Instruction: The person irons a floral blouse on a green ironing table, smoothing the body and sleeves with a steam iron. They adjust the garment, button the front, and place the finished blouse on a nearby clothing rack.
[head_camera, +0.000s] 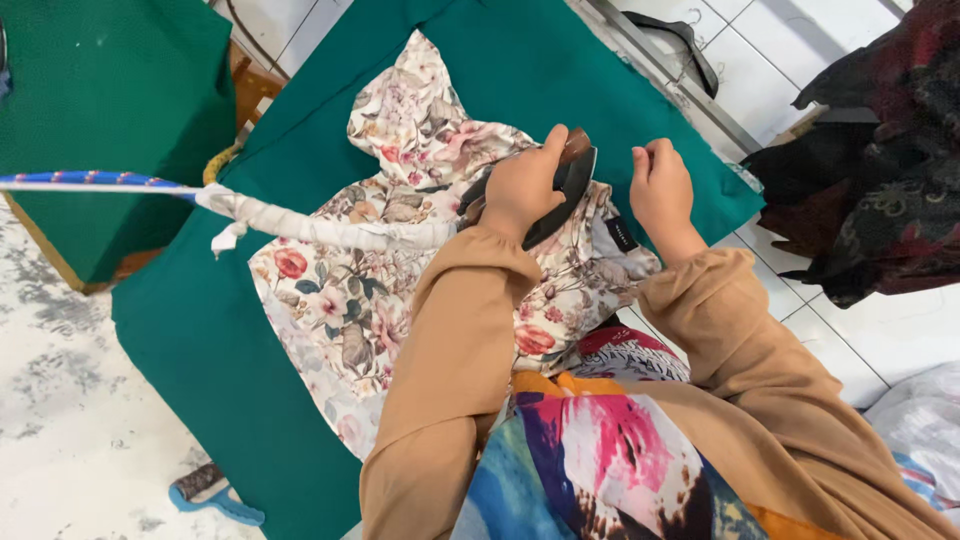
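The left hand (520, 185) is wrapped around the handle of the iron (560, 190), pressing it down on the floral garment (380, 290) spread over the green board cover (200, 340). At three o'clock, the right hand (658, 185) pinches the cloth edge, keeping it taut.

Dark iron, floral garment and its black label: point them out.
dark iron (572, 178), head view, front edge beside the left hand (520, 185).
floral garment (345, 300), head view, flat middle.
black label (622, 236), head view, centre.

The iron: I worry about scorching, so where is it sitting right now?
In the head view, the iron sits centre frame on the floral garment, under the left hand, with the right hand beside it.
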